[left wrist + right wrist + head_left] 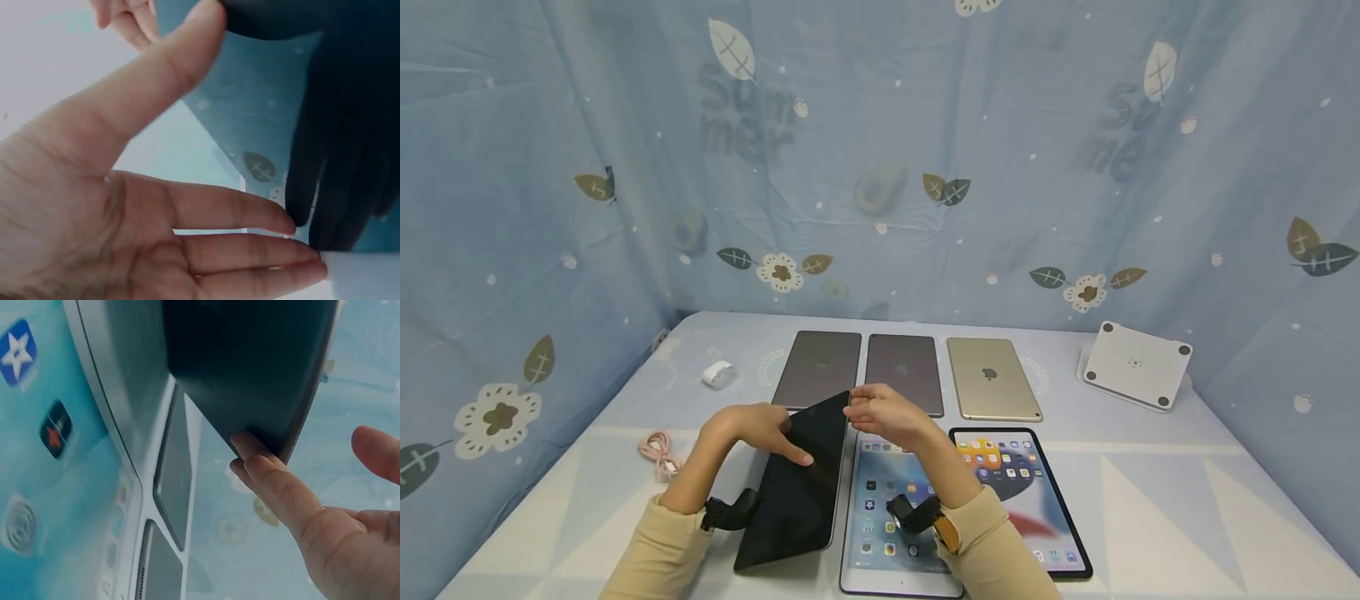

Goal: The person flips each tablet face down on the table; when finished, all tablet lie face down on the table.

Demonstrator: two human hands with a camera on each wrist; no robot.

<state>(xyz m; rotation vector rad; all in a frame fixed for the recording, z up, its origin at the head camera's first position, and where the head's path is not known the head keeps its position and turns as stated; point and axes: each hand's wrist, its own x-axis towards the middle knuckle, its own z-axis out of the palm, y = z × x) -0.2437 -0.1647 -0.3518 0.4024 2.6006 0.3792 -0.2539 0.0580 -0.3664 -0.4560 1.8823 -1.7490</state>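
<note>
A tablet with a dark glossy screen [805,492] stands tilted at the left of the tablet group, its right side raised. My left hand [756,429] is at its left side, the thumb over the screen. In the left wrist view the other fingers [250,262] stretch straight to the tablet, mirrored in the dark glass [356,137]. At the tablet's far upper corner, my right hand [891,414] touches with straight fingertips [256,447], its thumb [378,453] held apart. A lit white-framed tablet [887,500] lies under my right forearm.
A black-framed lit tablet [1030,500] lies at right. Behind are two grey tablets [823,354], [904,367] and a gold tablet [992,379], backs up. A white stand [1138,367] is far right; a white charger [718,374] and coiled pink cable [658,454] lie left.
</note>
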